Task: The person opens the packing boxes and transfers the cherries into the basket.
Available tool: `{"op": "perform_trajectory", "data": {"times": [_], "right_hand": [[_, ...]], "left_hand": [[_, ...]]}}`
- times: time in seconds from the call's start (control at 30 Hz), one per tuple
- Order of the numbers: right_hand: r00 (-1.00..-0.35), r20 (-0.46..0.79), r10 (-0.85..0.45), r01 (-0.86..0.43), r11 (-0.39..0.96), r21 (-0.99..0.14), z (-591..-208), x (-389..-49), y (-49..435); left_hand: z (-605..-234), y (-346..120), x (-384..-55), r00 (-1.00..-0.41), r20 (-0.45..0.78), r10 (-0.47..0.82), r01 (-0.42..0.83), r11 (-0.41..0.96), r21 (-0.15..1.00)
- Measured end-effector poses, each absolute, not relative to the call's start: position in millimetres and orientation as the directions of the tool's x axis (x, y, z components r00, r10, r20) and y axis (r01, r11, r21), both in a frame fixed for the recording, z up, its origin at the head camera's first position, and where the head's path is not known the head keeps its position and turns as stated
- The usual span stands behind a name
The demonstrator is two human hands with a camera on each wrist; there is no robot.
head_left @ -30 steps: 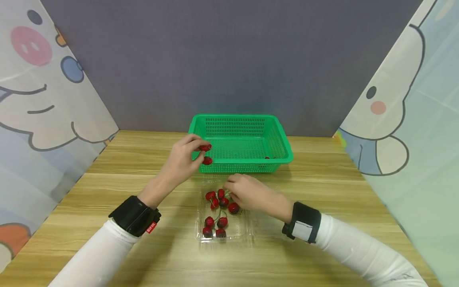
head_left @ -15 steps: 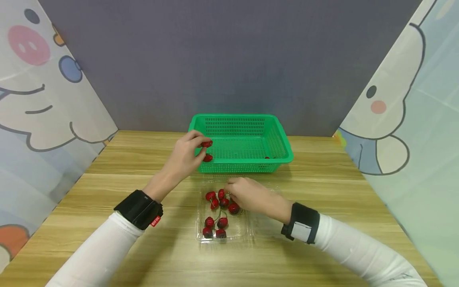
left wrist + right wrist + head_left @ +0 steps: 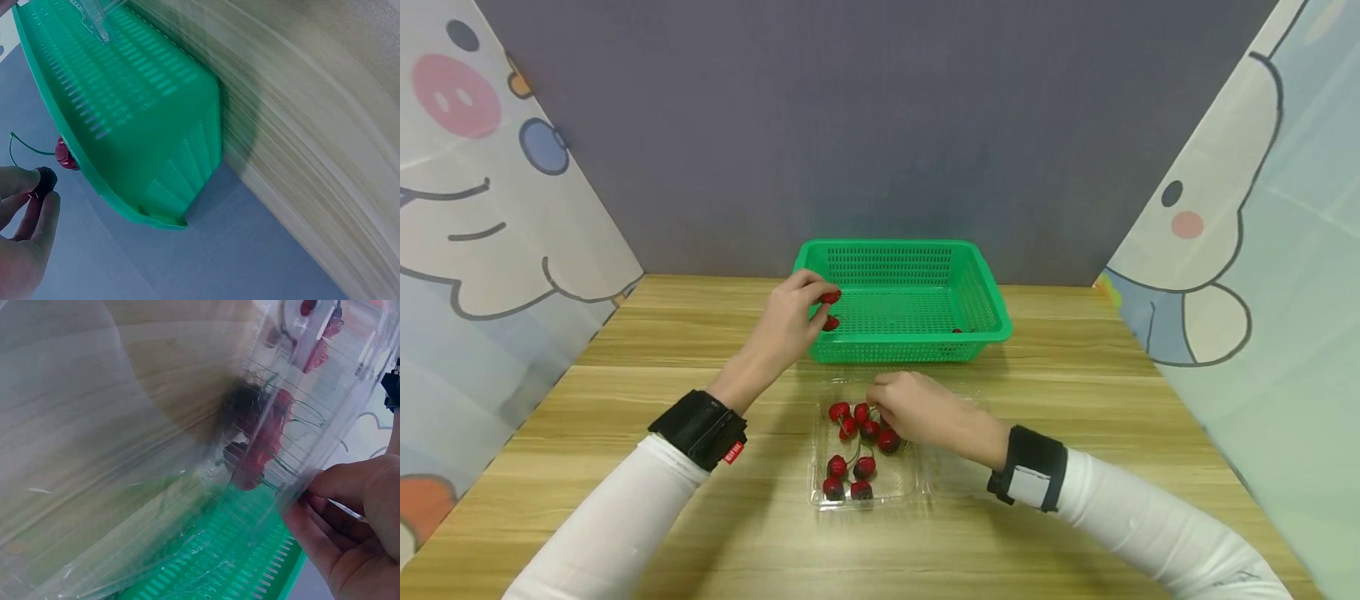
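Note:
My left hand (image 3: 786, 321) pinches a dark red cherry (image 3: 45, 182) between thumb and fingers at the left end of the green basket (image 3: 917, 337). A second cherry (image 3: 64, 155) hangs below the held one, apparently joined by a green stem (image 3: 31, 148). My right hand (image 3: 917, 408) reaches over a clear plastic box (image 3: 895, 487) holding several red cherries (image 3: 865, 467). In the right wrist view its thumb and finger meet where cherry stems (image 3: 284, 464) run, seeming to pinch one; clear plastic blurs the contact.
A clear lid (image 3: 94, 456) opens out to the right of the box, under my right forearm. One cherry (image 3: 957, 331) shows low in the basket's right front corner. A grey wall (image 3: 880, 125) stands behind the basket, and printed cloth panels (image 3: 1217, 275) flank the wooden table (image 3: 1075, 375).
My left hand has moved slightly up and farther over the basket, carrying the two cherries. The right hand has stayed almost still over the plastic box.

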State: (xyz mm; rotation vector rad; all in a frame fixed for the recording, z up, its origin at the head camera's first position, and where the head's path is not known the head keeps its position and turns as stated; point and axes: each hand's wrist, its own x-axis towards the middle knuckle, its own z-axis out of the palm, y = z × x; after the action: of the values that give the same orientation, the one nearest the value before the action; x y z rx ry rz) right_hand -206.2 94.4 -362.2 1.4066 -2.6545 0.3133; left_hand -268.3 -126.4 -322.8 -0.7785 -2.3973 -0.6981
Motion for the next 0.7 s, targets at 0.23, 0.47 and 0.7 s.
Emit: {"op": "perform_trajectory", "data": {"times": [0.23,0.47,0.7], "right_hand": [[-0.562,0.232,-0.794,-0.827,0.548,-0.126,-354.9,-204.9,96.6],[-0.582,0.222,-0.783,-0.813,0.57,-0.122,-349.3,-203.7,98.5],[-0.585,0.224,-0.779,-0.81,0.573,-0.124,-346.8,-202.4,99.5]], "left_hand": [[-325.5,-127.9,-271.3,-0.728,0.571,0.38,0.618,0.724,0.306],[-329.2,-130.1,-274.3,-0.75,0.547,0.373,0.597,0.738,0.315],[-331.1,-129.9,-276.0,-0.75,0.547,0.372,0.598,0.735,0.32]]}}
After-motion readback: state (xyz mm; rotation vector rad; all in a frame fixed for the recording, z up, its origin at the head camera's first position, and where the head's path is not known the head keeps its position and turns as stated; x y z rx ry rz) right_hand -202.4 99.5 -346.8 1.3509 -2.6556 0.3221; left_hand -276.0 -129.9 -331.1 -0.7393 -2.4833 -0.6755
